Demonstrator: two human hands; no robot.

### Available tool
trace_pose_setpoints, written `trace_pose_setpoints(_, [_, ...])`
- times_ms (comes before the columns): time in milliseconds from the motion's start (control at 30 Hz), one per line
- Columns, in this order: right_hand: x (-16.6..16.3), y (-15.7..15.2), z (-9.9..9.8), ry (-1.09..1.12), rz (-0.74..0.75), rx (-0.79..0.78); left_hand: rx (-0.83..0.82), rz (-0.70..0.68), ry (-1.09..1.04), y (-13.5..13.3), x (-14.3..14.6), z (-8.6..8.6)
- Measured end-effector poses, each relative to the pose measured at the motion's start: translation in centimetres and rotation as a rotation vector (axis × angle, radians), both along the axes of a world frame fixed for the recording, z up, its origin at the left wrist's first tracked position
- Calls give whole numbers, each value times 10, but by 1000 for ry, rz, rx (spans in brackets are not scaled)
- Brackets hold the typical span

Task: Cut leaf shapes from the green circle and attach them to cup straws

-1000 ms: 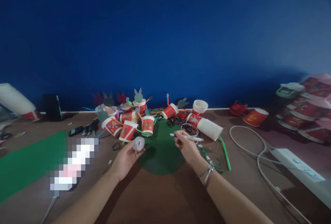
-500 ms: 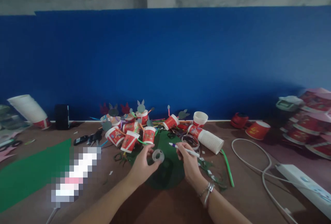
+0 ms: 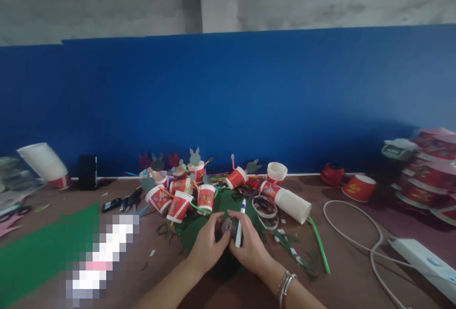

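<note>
My left hand (image 3: 205,248) is closed round a small clear ring that looks like a roll of tape (image 3: 227,226), just above a dark green sheet (image 3: 190,238). Close against it, my right hand (image 3: 253,248) grips a white marker pen (image 3: 238,234) with a purple band, its tip pointing away from me. The right fingers curl beside the roll; whether they also touch it is hard to make out. Beyond my hands lie red paper cups (image 3: 179,207) with bent pipe cleaners and bunny-shaped cutouts. Green scraps (image 3: 294,254) lie to the right of my right hand.
A nested stack of paper cups (image 3: 294,207) lies right of centre, beside a coiled band (image 3: 265,211). Farther right are a white cable (image 3: 370,223) and power strip (image 3: 423,261). Keys (image 3: 130,200) and green paper (image 3: 42,247) lie left. A blue partition (image 3: 228,100) rises behind.
My hands have come together, the left moving right with the roll. The pen has turned from lying sideways to pointing away from me. The view has tilted up slightly.
</note>
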State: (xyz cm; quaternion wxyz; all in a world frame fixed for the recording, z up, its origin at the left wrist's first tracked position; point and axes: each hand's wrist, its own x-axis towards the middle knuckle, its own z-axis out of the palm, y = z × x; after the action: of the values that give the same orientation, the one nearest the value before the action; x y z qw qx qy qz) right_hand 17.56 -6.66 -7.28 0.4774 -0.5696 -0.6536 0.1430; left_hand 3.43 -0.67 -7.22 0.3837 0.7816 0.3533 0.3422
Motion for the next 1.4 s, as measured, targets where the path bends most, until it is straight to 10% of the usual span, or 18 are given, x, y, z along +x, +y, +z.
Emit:
trace_pose_setpoints(267, [4,4,-5,-17,-95,18,15,-67,68,0,-6,-10])
trace_pose_setpoints(700, [18,13,-6,21,-373,104,611,-369,666,-29,-57,-52])
trace_pose_setpoints(1067, [18,34,-6,-255,-306,-19,414,-226,693,-23,-23,4])
trace_pose_setpoints(1400, [17,50,8,-505,-305,8,464,-94,484,-13,-17,-18])
